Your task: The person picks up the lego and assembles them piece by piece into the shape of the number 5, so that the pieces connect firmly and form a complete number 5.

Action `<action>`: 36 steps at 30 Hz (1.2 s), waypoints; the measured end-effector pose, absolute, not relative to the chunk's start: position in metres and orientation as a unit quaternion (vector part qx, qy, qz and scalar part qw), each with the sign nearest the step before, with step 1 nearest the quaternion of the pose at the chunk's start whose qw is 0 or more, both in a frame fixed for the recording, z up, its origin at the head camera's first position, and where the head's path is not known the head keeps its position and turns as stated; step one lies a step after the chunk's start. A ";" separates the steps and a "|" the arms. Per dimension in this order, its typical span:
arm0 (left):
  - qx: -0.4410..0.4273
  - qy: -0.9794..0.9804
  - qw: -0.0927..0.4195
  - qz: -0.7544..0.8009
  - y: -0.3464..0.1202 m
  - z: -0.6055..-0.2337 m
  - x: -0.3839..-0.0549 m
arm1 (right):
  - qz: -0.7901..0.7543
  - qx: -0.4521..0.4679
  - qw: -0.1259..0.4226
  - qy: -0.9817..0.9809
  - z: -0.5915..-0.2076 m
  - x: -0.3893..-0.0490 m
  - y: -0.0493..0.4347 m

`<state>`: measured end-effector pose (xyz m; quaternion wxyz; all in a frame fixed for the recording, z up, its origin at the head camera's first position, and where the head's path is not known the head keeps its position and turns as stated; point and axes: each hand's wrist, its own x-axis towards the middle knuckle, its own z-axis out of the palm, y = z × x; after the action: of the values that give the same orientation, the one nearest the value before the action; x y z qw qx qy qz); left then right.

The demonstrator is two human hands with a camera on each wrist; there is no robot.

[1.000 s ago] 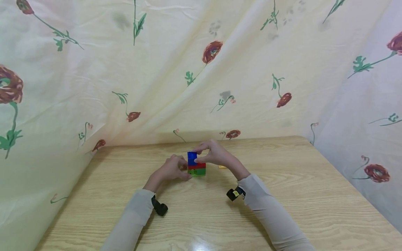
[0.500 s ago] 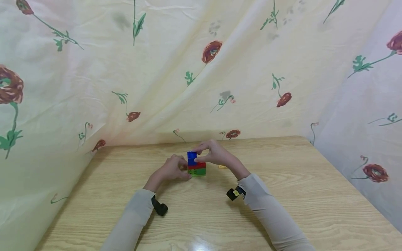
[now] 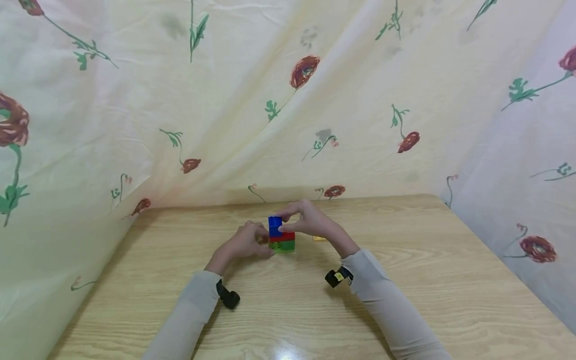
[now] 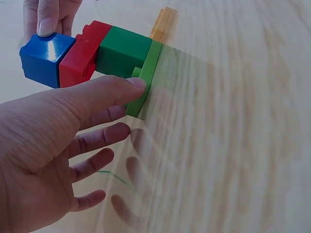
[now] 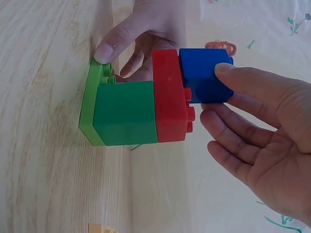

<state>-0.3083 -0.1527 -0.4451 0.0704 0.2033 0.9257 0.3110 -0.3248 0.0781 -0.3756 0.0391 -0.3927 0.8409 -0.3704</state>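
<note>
A small stack of toy building bricks stands on the table. Its base is a light green plate [image 5: 92, 107], topped by a dark green brick [image 5: 127, 114], a red brick [image 5: 169, 97] and a blue brick [image 5: 201, 75]. Studs of the light green plate show beside the dark green brick. My right hand [image 3: 310, 220] pinches the blue brick between thumb and fingers, on the left end of the red one. Low at the stack's left side, my left hand [image 3: 246, 242] holds the light green plate by its end, thumb on the near edge.
A yellow-orange brick [image 4: 164, 23] lies on the wooden table [image 3: 405, 260] to the right of the stack, partly hidden by my right arm in the head view. A flowered cloth [image 3: 225, 100] hangs behind the table and along both sides.
The head view has shifted very slightly. Both hands keep their hold, and the bricks stay in place.
</note>
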 end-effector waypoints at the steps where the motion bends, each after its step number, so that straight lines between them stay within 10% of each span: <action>1: 0.201 0.926 0.072 0.312 -0.153 -0.445 -0.308 | -0.370 -0.391 0.041 0.842 -0.375 -0.325 0.078; 36: 0.207 0.929 0.065 0.299 -0.152 -0.443 -0.308 | -0.374 -0.376 0.045 0.847 -0.375 -0.325 0.078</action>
<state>-0.3078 -0.1515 -0.4427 0.0652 0.2067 0.9293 0.2989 -0.3250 0.0783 -0.3746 0.0450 -0.3758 0.8466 -0.3742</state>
